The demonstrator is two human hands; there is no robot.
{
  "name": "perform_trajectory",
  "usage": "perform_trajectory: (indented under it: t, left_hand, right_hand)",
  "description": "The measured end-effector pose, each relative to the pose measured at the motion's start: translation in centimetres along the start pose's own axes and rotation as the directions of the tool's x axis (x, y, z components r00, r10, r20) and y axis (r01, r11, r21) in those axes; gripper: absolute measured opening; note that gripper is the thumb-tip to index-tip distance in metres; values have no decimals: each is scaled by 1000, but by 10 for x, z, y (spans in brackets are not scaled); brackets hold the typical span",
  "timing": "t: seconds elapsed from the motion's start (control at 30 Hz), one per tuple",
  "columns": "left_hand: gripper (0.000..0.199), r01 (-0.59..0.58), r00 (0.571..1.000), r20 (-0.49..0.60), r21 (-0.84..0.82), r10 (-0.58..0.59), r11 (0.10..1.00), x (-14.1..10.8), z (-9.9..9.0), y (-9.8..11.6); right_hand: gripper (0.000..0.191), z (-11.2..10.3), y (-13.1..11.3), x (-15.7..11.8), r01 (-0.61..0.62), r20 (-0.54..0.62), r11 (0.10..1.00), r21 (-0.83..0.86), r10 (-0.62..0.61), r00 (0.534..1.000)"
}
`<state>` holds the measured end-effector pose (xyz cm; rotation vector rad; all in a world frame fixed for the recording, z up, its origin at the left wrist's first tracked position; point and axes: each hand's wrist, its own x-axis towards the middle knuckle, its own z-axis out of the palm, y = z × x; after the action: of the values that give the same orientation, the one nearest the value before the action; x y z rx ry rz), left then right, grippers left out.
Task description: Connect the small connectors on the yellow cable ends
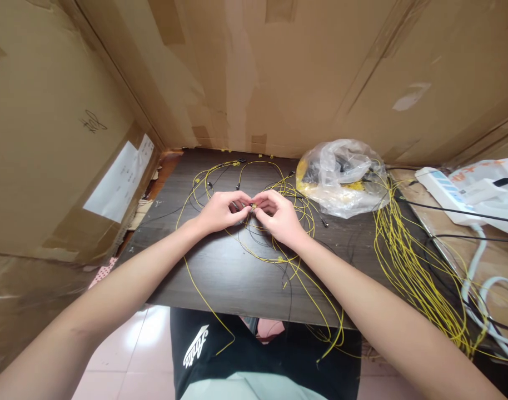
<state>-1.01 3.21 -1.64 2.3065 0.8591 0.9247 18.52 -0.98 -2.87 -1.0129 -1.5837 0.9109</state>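
Both hands meet fingertip to fingertip above the middle of a dark wooden table [220,278]. My left hand [225,211] pinches a small dark piece at its fingertips. Touching the same spot, my right hand [279,215] is pinched on a small yellow piece, perhaps a cable tag or tie; the fingers hide most of it. Loose yellow and black cables [308,214] with black connector ends lie in loops around and beneath both hands. One yellow cable hangs over the front edge, left of centre.
Right of the hands sits a clear plastic bag [341,178] with yellow and black contents. Further right are a thick bundle of yellow cables [404,261], a white power strip [446,197] and a pale cord. Cardboard walls [254,78] stand behind and at the left.
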Motion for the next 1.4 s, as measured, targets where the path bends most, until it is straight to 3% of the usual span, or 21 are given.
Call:
perform_trajectory:
  t: [0.13,0.43,0.9,1.4]
  left_hand:
    - [16,-1,1000,-7,0,1,1000,0,0,1]
    - [17,5,1000,-22,-10,-6,1000,0,0,0]
    - [32,6,1000,6,-34,-6,999,-2,0,-1]
    - [31,2,999,-39,-35,-3,999,-1,0,1]
  right_hand:
    - [10,1,-1,0,26,-10,999,-36,-26,1000]
    - [2,1,0,-1,89,-64,948,-306,-114,991]
    - [6,1,0,-1,112,-28,936,-333,-128,991]
    - [7,1,-3,0,116,-39,953,-281,-132,990]
